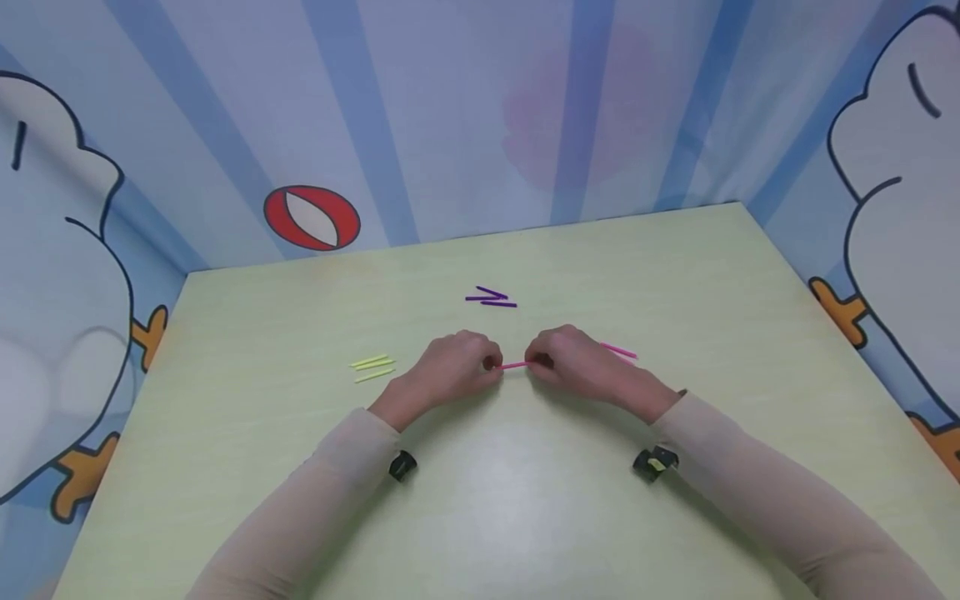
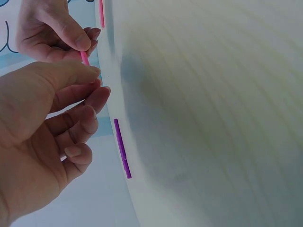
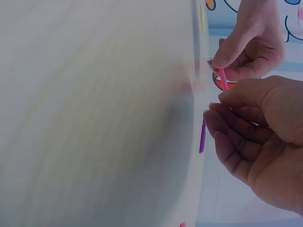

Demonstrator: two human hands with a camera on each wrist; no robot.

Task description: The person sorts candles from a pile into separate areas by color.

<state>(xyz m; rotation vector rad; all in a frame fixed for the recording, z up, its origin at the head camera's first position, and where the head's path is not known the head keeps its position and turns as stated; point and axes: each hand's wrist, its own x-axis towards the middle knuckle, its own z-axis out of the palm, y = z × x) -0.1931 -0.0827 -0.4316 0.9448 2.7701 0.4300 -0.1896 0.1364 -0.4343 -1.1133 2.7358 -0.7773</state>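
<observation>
Between the two hands runs a short pink stick (image 1: 514, 365), held level over the table. My left hand (image 1: 459, 363) pinches its left end between thumb and fingertips, and my right hand (image 1: 573, 363) pinches the other end the same way. Only the middle of the stick shows; both ends are hidden in the fingers. In the left wrist view the pink stick (image 2: 84, 58) appears just past the left thumb (image 2: 87, 73). The right wrist view shows the stick (image 3: 223, 79) bridging the two thumbs.
Several yellow sticks (image 1: 372, 363) lie left of the left hand. Purple sticks (image 1: 498, 303) lie farther back on the pale table (image 1: 480, 517). More pink (image 1: 619, 350) shows beyond the right hand. A printed cloth wall (image 1: 465, 117) rises behind the table.
</observation>
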